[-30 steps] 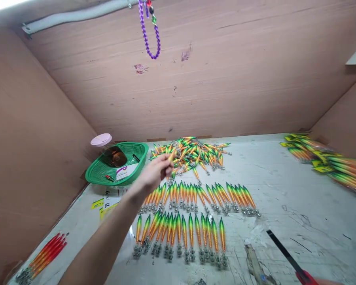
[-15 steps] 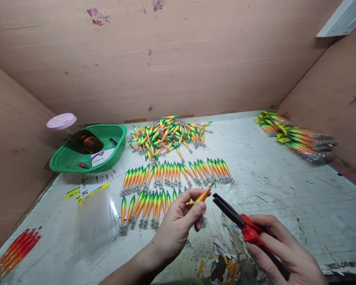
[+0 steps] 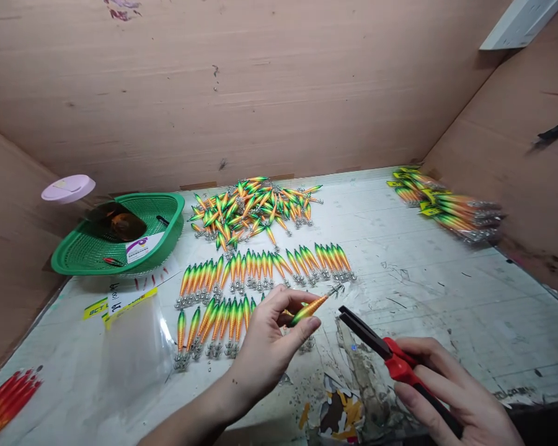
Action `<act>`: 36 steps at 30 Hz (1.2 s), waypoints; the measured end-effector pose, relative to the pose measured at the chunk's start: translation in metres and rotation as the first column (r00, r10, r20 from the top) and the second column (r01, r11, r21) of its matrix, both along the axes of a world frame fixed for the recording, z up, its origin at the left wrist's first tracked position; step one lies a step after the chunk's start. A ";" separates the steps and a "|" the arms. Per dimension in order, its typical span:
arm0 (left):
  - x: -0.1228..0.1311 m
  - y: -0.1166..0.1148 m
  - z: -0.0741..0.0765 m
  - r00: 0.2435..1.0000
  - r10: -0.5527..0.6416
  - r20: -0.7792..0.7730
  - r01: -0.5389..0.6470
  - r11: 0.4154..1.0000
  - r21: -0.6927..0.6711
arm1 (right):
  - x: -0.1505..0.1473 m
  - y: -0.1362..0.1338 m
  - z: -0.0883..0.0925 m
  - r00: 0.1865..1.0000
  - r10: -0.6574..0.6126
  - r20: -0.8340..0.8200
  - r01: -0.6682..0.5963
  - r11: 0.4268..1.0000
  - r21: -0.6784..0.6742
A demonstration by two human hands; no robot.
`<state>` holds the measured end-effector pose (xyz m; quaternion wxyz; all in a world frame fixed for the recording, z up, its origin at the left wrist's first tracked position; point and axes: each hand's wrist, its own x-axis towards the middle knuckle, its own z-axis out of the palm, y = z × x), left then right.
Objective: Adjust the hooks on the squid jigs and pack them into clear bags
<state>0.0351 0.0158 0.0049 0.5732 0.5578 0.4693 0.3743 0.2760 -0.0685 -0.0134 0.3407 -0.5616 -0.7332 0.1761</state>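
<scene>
Between thumb and fingers, my left hand [image 3: 272,334] grips a green and orange squid jig [image 3: 310,308], its hook crown pointing up to the right. My right hand [image 3: 451,390] is wrapped round red-handled pliers [image 3: 395,359]. The dark jaws lie just right of and below the hooks, apart from them. Behind my left hand, a front row of squid jigs [image 3: 218,322] is partly covered by it. Farther back lies a second row of jigs [image 3: 260,269], hooks toward me. Beyond that is a loose pile of the same jigs [image 3: 246,210].
A green basket [image 3: 177,229] at left holds a dark jar, a card and small items. Clear plastic bags [image 3: 130,347] with yellow headers lie before it. Red jigs [image 3: 9,399] sit at the lower left, bagged jigs [image 3: 460,210] at the back right. Cardboard walls [image 3: 260,93] enclose the table.
The jig has turned in my left hand's fingers, showing more of its body and green end. The pliers stay near its hooks. The whole view has shifted slightly.
</scene>
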 end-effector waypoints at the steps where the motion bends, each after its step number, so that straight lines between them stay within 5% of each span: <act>1: 0.002 -0.003 0.001 1.000 -0.013 0.020 0.014 0.999 -0.036 | -0.003 0.000 0.002 1.000 -0.012 -0.020 0.012 1.000 -0.011; 6: 0.009 -0.014 0.003 0.977 -0.065 0.201 0.110 0.968 -0.224 | -0.013 0.002 0.008 0.997 -0.031 -0.075 0.030 0.999 -0.019; 15: 0.008 -0.015 0.005 0.946 -0.106 0.307 0.173 0.964 -0.200 | -0.011 0.003 0.008 0.999 -0.008 -0.052 0.007 1.000 -0.015; 27: 0.004 -0.022 -0.001 0.996 -0.057 -0.075 0.056 0.998 -0.013 | -0.011 0.002 0.011 1.000 0.020 -0.010 -0.019 0.999 0.027; 36: 0.003 -0.028 -0.006 0.991 -0.030 -0.134 0.042 0.995 0.091 | -0.013 0.002 0.012 0.999 0.009 -0.031 -0.008 1.000 0.018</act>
